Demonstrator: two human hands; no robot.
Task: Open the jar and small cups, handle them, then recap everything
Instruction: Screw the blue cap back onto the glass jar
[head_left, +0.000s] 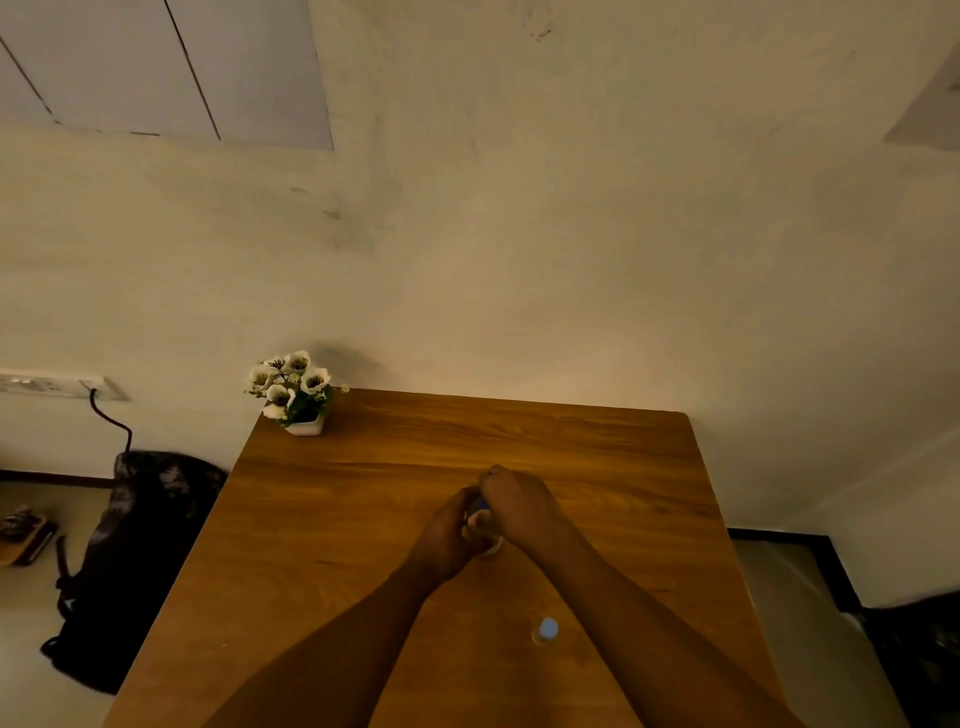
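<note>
Both hands meet over the middle of the wooden table (363, 519). My left hand (449, 535) wraps the side of a small jar (488, 548), of which only a pale base and a bit of light body show. My right hand (522, 506) covers its top, fingers curled over a dark blue lid (480, 503) that barely peeks out. Whether the lid is on or off is hidden. A small clear cup with a pale blue cap (545, 630) stands alone nearer to me, between my forearms, untouched.
A white pot of artificial white flowers (293, 392) sits at the table's far left corner against the wall. A dark bag (130, 561) rests on the floor left of the table, with a cable running up to a wall socket (62, 387).
</note>
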